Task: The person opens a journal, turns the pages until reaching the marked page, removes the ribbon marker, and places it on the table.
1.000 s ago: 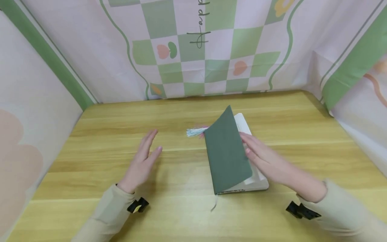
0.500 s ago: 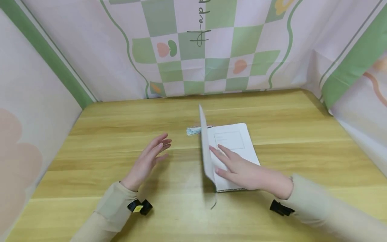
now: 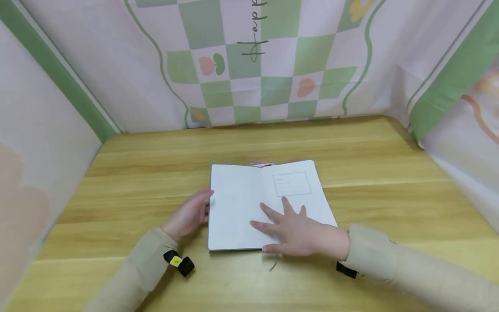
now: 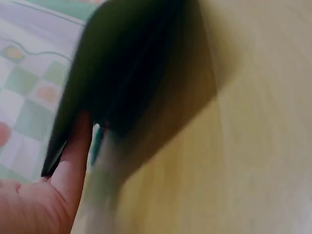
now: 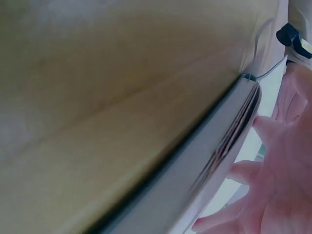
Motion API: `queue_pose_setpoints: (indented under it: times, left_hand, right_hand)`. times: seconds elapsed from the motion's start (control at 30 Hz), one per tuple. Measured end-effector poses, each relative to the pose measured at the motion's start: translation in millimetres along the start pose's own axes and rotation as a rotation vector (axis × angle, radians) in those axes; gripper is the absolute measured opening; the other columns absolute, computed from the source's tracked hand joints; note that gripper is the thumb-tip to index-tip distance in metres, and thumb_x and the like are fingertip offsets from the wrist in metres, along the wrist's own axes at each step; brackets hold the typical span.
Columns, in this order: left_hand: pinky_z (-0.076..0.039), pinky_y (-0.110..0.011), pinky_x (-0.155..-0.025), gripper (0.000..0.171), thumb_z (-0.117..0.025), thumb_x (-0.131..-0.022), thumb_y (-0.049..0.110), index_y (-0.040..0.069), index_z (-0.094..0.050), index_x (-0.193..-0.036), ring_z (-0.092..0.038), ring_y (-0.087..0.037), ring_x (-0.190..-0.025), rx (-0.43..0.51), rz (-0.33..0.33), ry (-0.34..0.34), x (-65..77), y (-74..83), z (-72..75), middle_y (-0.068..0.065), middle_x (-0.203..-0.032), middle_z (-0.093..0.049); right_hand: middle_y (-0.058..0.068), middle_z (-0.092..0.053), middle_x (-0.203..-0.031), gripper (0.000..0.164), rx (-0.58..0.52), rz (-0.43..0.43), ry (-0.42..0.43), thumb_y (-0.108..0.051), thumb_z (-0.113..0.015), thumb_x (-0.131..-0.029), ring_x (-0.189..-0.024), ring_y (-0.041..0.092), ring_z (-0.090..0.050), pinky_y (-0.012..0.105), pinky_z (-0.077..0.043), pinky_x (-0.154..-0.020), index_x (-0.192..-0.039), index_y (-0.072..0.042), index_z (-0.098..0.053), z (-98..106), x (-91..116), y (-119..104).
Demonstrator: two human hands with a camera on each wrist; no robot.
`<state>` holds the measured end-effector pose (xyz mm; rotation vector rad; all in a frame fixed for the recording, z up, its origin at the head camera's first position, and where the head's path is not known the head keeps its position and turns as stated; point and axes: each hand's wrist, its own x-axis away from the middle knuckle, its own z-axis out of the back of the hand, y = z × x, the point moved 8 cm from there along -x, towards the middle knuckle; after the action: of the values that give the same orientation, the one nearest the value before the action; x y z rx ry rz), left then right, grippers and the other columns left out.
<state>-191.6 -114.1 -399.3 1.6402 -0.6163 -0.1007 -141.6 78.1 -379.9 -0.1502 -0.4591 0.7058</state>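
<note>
swinging over since half a second ago, the notebook (image 3: 235, 203) is now opening out flat, its green cover (image 4: 112, 58) no longer standing on edge but reaching across to the left grip (image 3: 191, 214)! that left grip is moving in to meet it and is pinching the cover's outer edge, one fingertip showing at the page side and others tucking underneath. over on the other half, the right grip (image 3: 298, 234) is sliding a little nearer and is fanning its fingers wide across the lower pages, its thumb lying close to the near edge. so the notebook is sitting between the two grips, on the wooden table (image 3: 234, 286). just ahead of the right grip's fingertips, a printed box (image 3: 292, 184) is showing on the white page. farther ahead, a tassel (image 3: 263, 164) is peeking past the notebook's far edge. just behind the right grip's thumb, a thin ribbon (image 3: 274, 263) is trailing onto the table.
</note>
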Motion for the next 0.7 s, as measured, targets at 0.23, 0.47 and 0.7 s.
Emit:
queue_pose_setpoints:
  times: [0.23,0.47,0.7]
  left_hand:
    - [-0.052,-0.032,-0.086,0.051,-0.043,-0.1,0.012,-0.005,-0.023,-0.143,-0.059,-0.016,-0.098,-0.159,0.169,0.12,-12.2,-20.3,18.9,-0.022,-0.13,-0.049]
    - [-0.051,-0.028,-0.077,0.038,-0.05,-0.097,0.008,-0.002,-0.042,-0.133,-0.057,-0.016,-0.093,-0.319,0.226,0.185,-18.5,-18.9,26.5,-0.016,-0.119,-0.056]
    - [-0.05,-0.025,-0.07,0.032,-0.053,-0.095,0.005,-0.003,-0.048,-0.125,-0.057,-0.013,-0.085,-0.346,0.226,0.211,-17.7,-19.2,26.7,-0.013,-0.11,-0.062]
  right_hand:
    - [0.007,-0.009,-0.159,0.071,0.052,-0.012,-0.017,-0.068,-0.047,-0.085,-0.133,0.062,-0.008,0.083,-0.019,-0.086,-0.147,-0.04,-0.027,-1.3,-1.8,-2.8]
    - [0.008,-0.012,-0.159,0.07,0.021,0.012,-0.038,-0.061,-0.052,-0.087,-0.133,0.062,-0.008,0.082,-0.019,-0.087,-0.147,-0.034,-0.031,7.7,-3.9,10.0]
    - [0.017,-0.004,-0.158,0.093,0.03,-0.092,-0.041,-0.049,-0.072,-0.077,-0.133,0.062,-0.006,0.08,-0.016,-0.092,-0.151,-0.024,-0.023,31.3,-21.7,68.2]
